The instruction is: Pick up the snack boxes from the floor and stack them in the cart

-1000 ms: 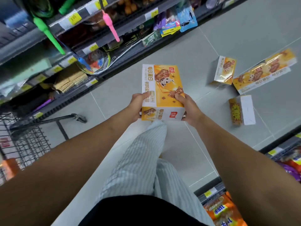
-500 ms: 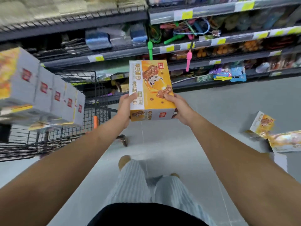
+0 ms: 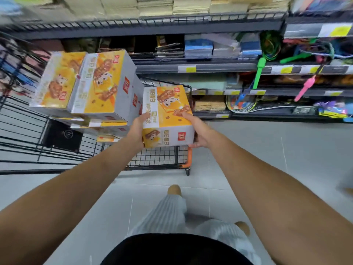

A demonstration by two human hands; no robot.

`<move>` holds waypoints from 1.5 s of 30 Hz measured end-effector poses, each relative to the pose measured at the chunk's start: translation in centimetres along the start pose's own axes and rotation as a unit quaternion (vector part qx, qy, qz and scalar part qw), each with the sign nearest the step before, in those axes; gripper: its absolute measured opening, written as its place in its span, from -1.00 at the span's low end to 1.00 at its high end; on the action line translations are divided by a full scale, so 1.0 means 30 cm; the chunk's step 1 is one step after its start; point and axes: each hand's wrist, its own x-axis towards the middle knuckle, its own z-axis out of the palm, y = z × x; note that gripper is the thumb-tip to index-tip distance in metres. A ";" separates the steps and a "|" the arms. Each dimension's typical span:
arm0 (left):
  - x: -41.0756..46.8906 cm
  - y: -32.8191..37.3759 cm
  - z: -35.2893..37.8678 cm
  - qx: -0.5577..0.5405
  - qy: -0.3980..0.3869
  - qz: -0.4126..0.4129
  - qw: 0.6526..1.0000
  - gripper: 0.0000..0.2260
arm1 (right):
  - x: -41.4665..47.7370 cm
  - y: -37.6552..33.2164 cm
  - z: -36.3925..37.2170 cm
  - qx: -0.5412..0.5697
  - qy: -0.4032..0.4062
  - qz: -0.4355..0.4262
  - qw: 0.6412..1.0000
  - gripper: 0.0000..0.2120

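I hold a yellow and white snack box [image 3: 168,113] between both hands, above the right end of the black wire cart [image 3: 158,159]. My left hand [image 3: 138,129] grips its left side, thumb on top. My right hand [image 3: 196,131] grips its right side and lower corner. A stack of the same snack boxes [image 3: 99,85] fills the cart just left of the held box, several layers high. The held box sits close beside that stack, at about the height of its upper layer.
Store shelves [image 3: 219,67] with stationery, rackets and toys run behind the cart. Grey tiled floor [image 3: 267,150] lies to the right and below. My feet and striped trousers [image 3: 172,213] stand just short of the cart, whose orange corner bumper [image 3: 188,159] is nearest.
I have turned left from the boxes on the floor to the cart. The held box has come up beside the stacked boxes, and both hands keep the same grip.
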 end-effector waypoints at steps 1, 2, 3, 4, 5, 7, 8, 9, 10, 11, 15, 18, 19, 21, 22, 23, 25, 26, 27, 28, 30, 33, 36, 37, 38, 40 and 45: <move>0.013 0.014 -0.026 0.002 -0.003 -0.011 1.000 -0.80 | 0.025 -0.001 0.035 0.005 0.011 0.018 1.000 -0.46; 0.036 0.025 -0.054 0.006 -0.004 -0.022 1.000 -0.79 | 0.053 0.004 0.069 0.016 0.017 0.035 0.999 -0.48; 0.058 0.030 -0.071 0.013 -0.003 -0.033 0.999 -0.77 | 0.073 0.013 0.091 0.024 0.024 0.047 0.998 -0.51; 0.085 0.032 -0.086 0.027 0.003 -0.044 0.999 -0.76 | 0.093 0.023 0.109 0.037 0.032 0.059 0.997 -0.55; 0.105 0.035 -0.093 0.044 0.005 -0.056 0.997 -0.76 | 0.104 0.029 0.125 0.050 0.040 0.070 0.995 -0.57; 0.142 0.040 -0.101 0.075 0.017 -0.090 0.993 -0.76 | 0.136 0.043 0.148 0.067 0.053 0.089 0.992 -0.57; 0.167 0.037 -0.106 0.092 0.025 -0.116 0.989 -0.73 | 0.156 0.047 0.155 0.072 0.059 0.096 0.991 -0.56; 0.185 0.034 -0.109 0.095 0.028 -0.141 0.985 -0.72 | 0.170 0.050 0.157 0.079 0.065 0.101 0.990 -0.55; 0.204 0.025 -0.113 0.086 0.029 -0.160 0.983 -0.71 | 0.183 0.051 0.159 0.084 0.071 0.106 0.988 -0.54; 0.227 0.015 -0.115 0.065 0.028 -0.177 0.982 -0.71 | 0.203 0.051 0.160 0.089 0.078 0.112 0.987 -0.54; 0.294 -0.054 -0.108 -0.006 0.038 -0.183 0.982 -0.59 | 0.272 0.047 0.153 0.079 0.094 0.124 0.985 -0.47; 0.350 -0.083 -0.098 -0.008 0.068 -0.177 0.982 -0.60 | 0.333 0.046 0.157 0.125 0.113 0.121 0.978 -0.47; 0.362 -0.088 -0.097 -0.015 0.072 -0.181 0.981 -0.59 | 0.346 0.047 0.164 0.134 0.120 0.120 0.976 -0.47; 0.398 -0.092 -0.100 -0.010 0.077 -0.189 0.979 -0.60 | 0.373 0.049 0.183 0.123 0.129 0.125 0.976 -0.45; 0.418 -0.096 -0.103 -0.005 0.076 -0.188 0.979 -0.64 | 0.383 0.049 0.188 0.109 0.132 0.130 0.977 -0.46; 0.429 -0.093 -0.104 -0.002 0.074 -0.187 0.980 -0.67 | 0.387 0.046 0.192 0.098 0.134 0.135 0.977 -0.50; 0.453 -0.084 -0.109 0.010 0.070 -0.181 0.981 -0.70 | 0.402 0.043 0.187 0.088 0.138 0.132 0.978 -0.63; 0.467 -0.077 -0.109 0.009 0.064 -0.178 0.982 -0.71 | 0.412 0.043 0.182 0.094 0.143 0.124 0.977 -0.69; 0.475 -0.063 -0.111 0.005 0.055 -0.173 0.983 -0.73 | 0.423 0.043 0.179 0.097 0.146 0.114 0.978 -0.74; 0.487 -0.057 -0.116 0.003 0.043 -0.169 0.985 -0.74 | 0.438 0.048 0.173 0.086 0.151 0.101 0.980 -0.77; 0.515 -0.058 -0.123 0.024 0.051 -0.170 0.984 -0.61 | 0.456 0.058 0.168 0.048 0.140 0.100 0.984 -0.64; 0.508 -0.055 -0.118 0.069 0.089 -0.193 0.975 -0.53 | 0.444 0.048 0.174 -0.019 0.134 0.130 0.982 -0.54; 0.470 -0.046 -0.099 0.085 0.074 -0.212 0.971 -0.61 | 0.421 0.049 0.184 -0.005 0.120 0.129 0.984 -0.61; 0.455 -0.045 -0.086 0.087 0.072 -0.209 0.971 -0.60 | 0.408 0.049 0.182 -0.006 0.116 0.119 0.986 -0.66; 0.434 -0.048 -0.073 0.089 0.073 -0.204 0.972 -0.56 | 0.391 0.050 0.174 -0.002 0.113 0.108 0.988 -0.69; 0.426 -0.046 -0.049 0.067 0.078 -0.207 0.973 -0.51 | 0.367 0.035 0.166 0.025 0.101 0.100 0.990 -0.63; 0.351 -0.040 0.094 0.124 0.022 -0.157 0.979 -0.51 | 0.233 0.017 0.070 0.105 0.081 0.035 0.991 -0.62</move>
